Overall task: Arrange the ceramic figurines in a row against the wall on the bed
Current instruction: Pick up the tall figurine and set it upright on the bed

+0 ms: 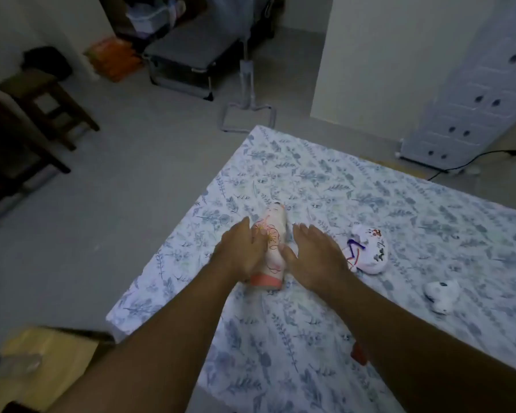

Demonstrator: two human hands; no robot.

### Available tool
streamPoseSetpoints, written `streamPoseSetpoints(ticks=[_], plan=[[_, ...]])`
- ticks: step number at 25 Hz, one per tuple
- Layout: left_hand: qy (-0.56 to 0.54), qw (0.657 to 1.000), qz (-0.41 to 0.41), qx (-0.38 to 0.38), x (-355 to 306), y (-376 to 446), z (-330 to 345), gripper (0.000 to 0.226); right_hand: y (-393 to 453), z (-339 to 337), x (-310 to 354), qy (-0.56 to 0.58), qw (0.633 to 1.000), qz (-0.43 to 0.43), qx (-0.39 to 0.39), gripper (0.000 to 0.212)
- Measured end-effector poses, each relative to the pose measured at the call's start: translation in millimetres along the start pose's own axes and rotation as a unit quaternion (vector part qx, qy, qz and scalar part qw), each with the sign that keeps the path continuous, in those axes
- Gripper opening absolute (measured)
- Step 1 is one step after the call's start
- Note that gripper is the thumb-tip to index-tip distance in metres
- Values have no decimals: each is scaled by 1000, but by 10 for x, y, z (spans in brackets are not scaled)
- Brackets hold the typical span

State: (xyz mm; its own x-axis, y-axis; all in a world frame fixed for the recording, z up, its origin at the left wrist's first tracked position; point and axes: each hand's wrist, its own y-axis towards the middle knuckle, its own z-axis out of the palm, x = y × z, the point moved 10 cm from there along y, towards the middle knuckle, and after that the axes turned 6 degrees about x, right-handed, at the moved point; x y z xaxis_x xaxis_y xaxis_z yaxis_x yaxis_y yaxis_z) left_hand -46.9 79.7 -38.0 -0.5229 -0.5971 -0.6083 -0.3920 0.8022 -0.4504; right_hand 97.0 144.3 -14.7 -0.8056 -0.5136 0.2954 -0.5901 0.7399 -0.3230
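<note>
A tall white figurine (273, 248) with pink flower drawings and an orange-pink base lies on its side on the floral bed sheet (325, 186). My left hand (236, 254) rests against its left side and my right hand (313, 257) against its right side, fingers stretched out, both touching it. A round white figurine (370, 248) with a purple cord lies just right of my right hand. A small white figurine (441, 296) with dark spots lies further right. A small red object (358, 354) peeks out beside my right forearm.
The bed's corner (258, 129) points toward a grey floor. A metal stand (246, 114) is close to that corner. A white drawer unit (471, 93) and a black cable (474, 159) are at the right. Dark wooden furniture (27, 120) is at the left, a cardboard box (36, 371) at lower left.
</note>
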Motion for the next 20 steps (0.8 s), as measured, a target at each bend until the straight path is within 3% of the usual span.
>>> streamPoseSetpoints(ticks=[2,5,7,10,15,20], plan=[[-86,995,-39,44,208,203,126,62,188,252,-23,124,990,50,39,57],[-218,971,-46,88,258,286,161,47,269,521,42,355,927,86,86,54],[-286,950,-37,120,228,248,93,55,280,499,55,456,882,85,90,58],[-310,943,18,124,211,159,-57,79,189,345,72,539,835,49,95,90],[-326,932,148,63,46,-113,-85,69,-31,207,-7,506,862,12,18,78],[-312,935,166,31,258,-299,135,65,-191,387,6,460,888,-8,10,84]])
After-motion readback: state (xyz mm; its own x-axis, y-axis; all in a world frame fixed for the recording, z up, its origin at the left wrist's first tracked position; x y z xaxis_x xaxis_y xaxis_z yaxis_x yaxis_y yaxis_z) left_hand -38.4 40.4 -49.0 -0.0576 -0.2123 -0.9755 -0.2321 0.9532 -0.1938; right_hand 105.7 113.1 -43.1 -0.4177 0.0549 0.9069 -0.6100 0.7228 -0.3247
